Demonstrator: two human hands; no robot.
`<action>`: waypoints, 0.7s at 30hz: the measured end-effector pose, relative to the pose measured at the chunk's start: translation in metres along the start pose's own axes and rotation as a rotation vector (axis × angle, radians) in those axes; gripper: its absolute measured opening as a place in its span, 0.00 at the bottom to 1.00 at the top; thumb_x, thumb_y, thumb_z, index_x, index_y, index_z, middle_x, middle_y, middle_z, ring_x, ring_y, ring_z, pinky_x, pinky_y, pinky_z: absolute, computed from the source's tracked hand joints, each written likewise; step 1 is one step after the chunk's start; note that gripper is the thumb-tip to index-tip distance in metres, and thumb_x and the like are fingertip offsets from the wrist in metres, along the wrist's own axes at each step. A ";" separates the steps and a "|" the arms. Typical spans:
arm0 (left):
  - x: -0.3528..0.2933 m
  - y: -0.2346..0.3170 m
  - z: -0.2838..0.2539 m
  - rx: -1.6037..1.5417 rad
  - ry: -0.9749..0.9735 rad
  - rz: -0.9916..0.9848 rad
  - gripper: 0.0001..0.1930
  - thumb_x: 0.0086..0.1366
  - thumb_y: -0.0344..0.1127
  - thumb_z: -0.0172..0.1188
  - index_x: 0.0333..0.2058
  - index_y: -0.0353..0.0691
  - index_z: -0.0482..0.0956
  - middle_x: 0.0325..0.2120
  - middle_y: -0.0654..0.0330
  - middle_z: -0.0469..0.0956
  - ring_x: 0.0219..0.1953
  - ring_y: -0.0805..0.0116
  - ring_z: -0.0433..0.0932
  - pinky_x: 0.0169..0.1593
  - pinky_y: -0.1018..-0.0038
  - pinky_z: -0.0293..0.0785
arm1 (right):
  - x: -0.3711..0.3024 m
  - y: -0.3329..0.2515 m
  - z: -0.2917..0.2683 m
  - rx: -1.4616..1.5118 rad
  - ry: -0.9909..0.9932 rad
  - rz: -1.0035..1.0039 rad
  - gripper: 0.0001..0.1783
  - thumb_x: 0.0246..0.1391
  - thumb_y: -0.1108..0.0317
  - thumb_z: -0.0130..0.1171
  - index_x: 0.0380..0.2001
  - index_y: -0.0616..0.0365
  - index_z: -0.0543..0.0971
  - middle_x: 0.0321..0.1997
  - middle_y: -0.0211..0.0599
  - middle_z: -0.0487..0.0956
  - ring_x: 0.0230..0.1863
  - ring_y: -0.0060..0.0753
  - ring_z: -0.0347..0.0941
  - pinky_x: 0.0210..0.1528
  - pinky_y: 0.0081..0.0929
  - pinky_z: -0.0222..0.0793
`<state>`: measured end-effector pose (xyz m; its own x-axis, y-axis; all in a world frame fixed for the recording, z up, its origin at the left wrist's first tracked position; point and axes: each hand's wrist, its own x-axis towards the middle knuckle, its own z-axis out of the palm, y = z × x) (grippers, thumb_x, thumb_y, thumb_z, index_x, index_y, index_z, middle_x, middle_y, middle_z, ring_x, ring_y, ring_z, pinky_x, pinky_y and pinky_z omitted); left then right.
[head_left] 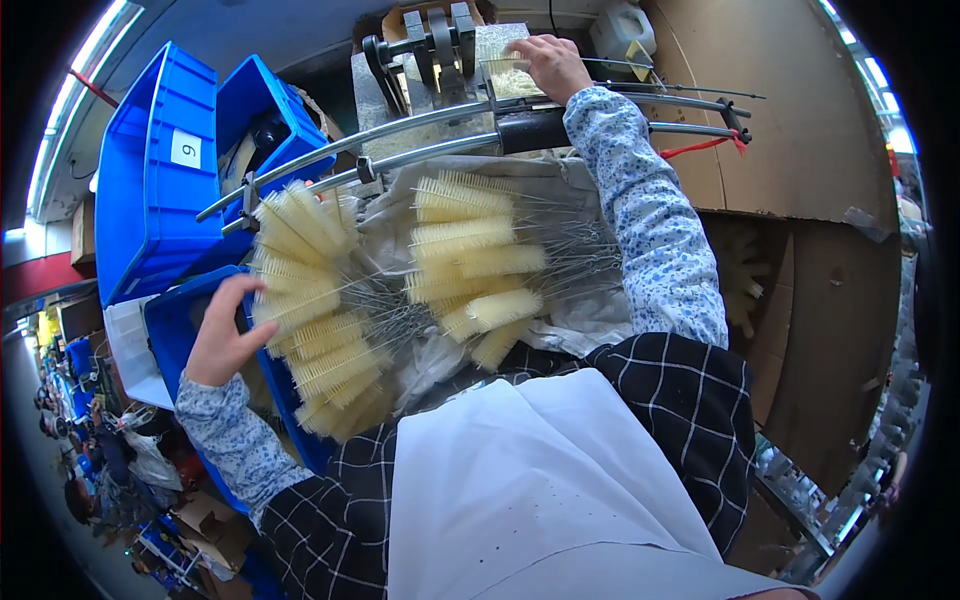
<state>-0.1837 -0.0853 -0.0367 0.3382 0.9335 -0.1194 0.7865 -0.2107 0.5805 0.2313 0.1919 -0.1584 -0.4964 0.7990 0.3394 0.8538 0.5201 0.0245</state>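
Note:
My left hand is at the left pile of pale yellow bottle brushes, its thumb and fingers apart at the bristle edge. No brush is gripped in it. A second pile of the same brushes lies in front of me, wire stems to the right. At the far side my right hand reaches over the metal rails with its fingers curled down on a pale brush at the machine. The fingertips partly cover that brush, and a thin wire runs out to the right of the hand.
Two curved metal rails cross between me and the machine. Blue bins stand at the left. Tall cardboard walls the right, with a white jug beside it. A pale plastic sheet lies beneath the brushes.

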 end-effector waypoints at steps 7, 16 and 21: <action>0.158 0.090 0.051 0.023 -0.237 0.047 0.17 0.61 0.41 0.46 0.42 0.34 0.68 0.39 0.50 0.72 0.42 0.58 0.71 0.47 0.68 0.66 | -0.001 -0.001 -0.006 -0.136 -0.034 0.003 0.16 0.49 0.60 0.53 0.44 0.38 0.73 0.41 0.26 0.75 0.48 0.28 0.66 0.50 0.31 0.55; 0.263 0.127 0.128 0.333 -0.410 -0.033 0.24 0.62 0.52 0.43 0.40 0.32 0.66 0.36 0.47 0.74 0.40 0.54 0.74 0.43 0.64 0.69 | 0.007 -0.007 -0.007 -0.039 -0.034 -0.074 0.12 0.48 0.67 0.52 0.37 0.41 0.78 0.33 0.22 0.77 0.43 0.25 0.66 0.46 0.29 0.54; 0.262 0.123 0.133 0.291 -0.367 -0.023 0.24 0.62 0.52 0.42 0.39 0.33 0.66 0.35 0.47 0.74 0.40 0.53 0.74 0.43 0.63 0.69 | 0.014 -0.012 -0.008 0.092 -0.142 -0.012 0.09 0.50 0.62 0.50 0.31 0.39 0.80 0.33 0.24 0.78 0.43 0.24 0.66 0.46 0.30 0.51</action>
<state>0.0702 0.0945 -0.1039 0.4386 0.7852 -0.4371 0.8903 -0.3134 0.3303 0.2150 0.1944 -0.1466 -0.5296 0.8236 0.2030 0.8327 0.5504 -0.0607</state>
